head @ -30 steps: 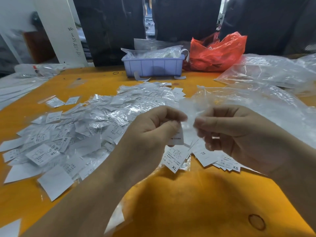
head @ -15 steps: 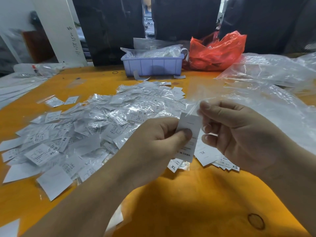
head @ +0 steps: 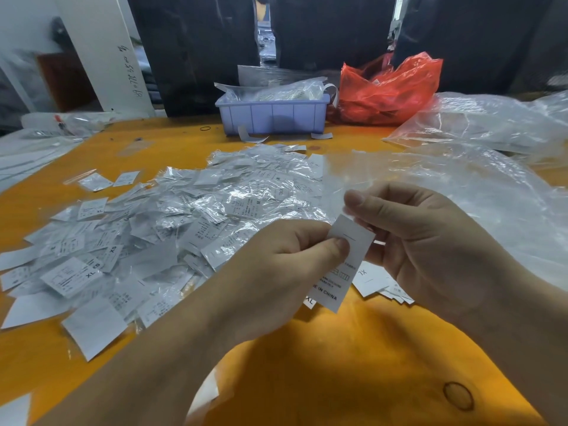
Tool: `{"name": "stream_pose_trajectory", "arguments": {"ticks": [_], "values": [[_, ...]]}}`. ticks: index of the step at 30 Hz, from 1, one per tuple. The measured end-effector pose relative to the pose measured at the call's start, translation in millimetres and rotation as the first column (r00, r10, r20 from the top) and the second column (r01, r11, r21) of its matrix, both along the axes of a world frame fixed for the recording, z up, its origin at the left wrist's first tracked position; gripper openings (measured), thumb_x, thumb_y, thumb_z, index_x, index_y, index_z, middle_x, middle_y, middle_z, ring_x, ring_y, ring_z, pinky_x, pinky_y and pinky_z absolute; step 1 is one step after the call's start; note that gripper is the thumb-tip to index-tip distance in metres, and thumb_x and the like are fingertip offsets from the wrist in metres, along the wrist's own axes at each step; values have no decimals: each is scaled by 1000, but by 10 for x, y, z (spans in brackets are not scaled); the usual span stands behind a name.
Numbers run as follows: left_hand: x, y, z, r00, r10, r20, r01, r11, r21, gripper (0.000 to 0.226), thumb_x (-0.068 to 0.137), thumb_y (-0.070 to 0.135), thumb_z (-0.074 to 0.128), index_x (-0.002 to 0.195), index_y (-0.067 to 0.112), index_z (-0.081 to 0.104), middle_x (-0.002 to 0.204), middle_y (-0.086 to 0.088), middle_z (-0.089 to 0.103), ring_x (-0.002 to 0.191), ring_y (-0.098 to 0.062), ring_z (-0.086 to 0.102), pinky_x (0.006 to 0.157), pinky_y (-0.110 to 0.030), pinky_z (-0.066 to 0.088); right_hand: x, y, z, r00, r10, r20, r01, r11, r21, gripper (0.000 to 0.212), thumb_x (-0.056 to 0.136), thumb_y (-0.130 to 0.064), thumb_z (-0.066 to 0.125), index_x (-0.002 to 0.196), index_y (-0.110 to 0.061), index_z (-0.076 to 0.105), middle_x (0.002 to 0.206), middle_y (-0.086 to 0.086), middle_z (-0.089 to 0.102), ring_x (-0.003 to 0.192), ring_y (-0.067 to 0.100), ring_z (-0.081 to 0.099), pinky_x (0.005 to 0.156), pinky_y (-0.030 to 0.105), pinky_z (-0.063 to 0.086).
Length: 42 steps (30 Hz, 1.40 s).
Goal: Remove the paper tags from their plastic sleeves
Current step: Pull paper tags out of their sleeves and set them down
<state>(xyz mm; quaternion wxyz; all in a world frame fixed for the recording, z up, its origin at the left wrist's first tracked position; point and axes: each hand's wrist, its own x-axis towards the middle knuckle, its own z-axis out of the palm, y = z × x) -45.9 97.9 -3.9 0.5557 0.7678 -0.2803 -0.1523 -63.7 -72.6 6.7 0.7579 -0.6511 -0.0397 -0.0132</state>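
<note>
My left hand point(head: 285, 256) pinches a white paper tag point(head: 347, 272) printed "MADE IN CHINA" between thumb and forefinger, above the orange table point(head: 338, 364). Just to its right, my right hand point(head: 430, 241) pinches a clear plastic sleeve point(head: 341, 179) that stands up from its thumb; the tag's top corner sits at the sleeve's lower edge. A wide heap of sleeved tags point(head: 215, 207) covers the table to the left. A small pile of bare tags point(head: 378, 281) lies under my right hand, partly hidden.
A blue plastic bin point(head: 273, 115) holding plastic packets stands at the back, with a red plastic bag point(head: 387, 90) beside it. Large crumpled clear bags point(head: 491, 179) cover the right side. Loose white tags lie along the near left edge.
The tag has slid down out of the sleeve in my left hand's pinch. My right hand has drawn the sleeve up and away. Both hands were pinched close together before.
</note>
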Motion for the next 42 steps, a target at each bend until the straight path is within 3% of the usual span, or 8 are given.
{"name": "stream_pose_trajectory", "arguments": {"ticks": [4,7,18,21,25,33,37,42], "values": [[3,23,17,999,40,32,-40,999,4,32,84,42,49,96,25,73,68,5,62,60,-4,54,54,-14,39,-14,1,9,1000,10,3,-10,999,-34,26,49,-35,79,59,-15,66,68,9,59,70,27,47,65,34,45],[8,28,31,998,46,53,-47,999,19,35,84,42,48,94,18,71,71,-13,58,58,-8,49,53,-18,36,-18,3,18,1000,1,8,0,998,-57,25,48,-37,79,56,-17,65,70,11,56,68,25,46,54,25,44],[3,19,45,999,-32,-28,33,999,43,34,84,39,49,93,15,72,82,-29,56,64,-21,51,56,-30,39,-10,-3,-1,999,-19,28,22,994,-109,31,51,-39,79,56,-14,61,58,6,49,58,20,44,57,32,42],[28,29,34,1000,25,18,-25,999,44,37,83,38,48,89,9,70,72,-22,53,61,-19,46,57,-34,34,-17,0,0,1000,11,18,-9,993,-121,28,51,-39,79,58,-15,66,65,12,52,65,27,44,54,28,42],[39,30,37,997,80,3,-80,997,-6,38,81,37,50,84,2,66,66,-13,51,59,-16,47,55,-29,35,-20,-5,9,999,47,16,-45,995,-94,24,51,-34,79,62,-15,71,63,6,59,53,13,46,50,22,43],[54,44,33,994,94,-48,-96,994,-47,33,82,40,52,87,14,71,83,-20,65,67,-17,59,63,-31,44,14,-30,-9,997,74,-5,-74,990,-116,29,51,-33,80,69,-11,74,58,0,58,54,11,49,50,22,44],[56,42,40,992,95,-79,-106,984,-141,31,88,42,61,85,13,72,65,2,64,58,-6,57,51,-14,42,11,-28,-16,996,90,-5,-90,986,-137,28,54,-34,79,71,-11,74,61,0,57,56,12,49,52,24,43],[55,42,44,991,112,-72,-122,980,-157,24,81,42,59,75,22,70,62,5,59,51,-4,47,45,-11,36,10,-34,5,999,39,-13,-41,992,-122,23,53,-33,78,65,-14,73,59,-1,56,55,11,49,52,22,44]]}}
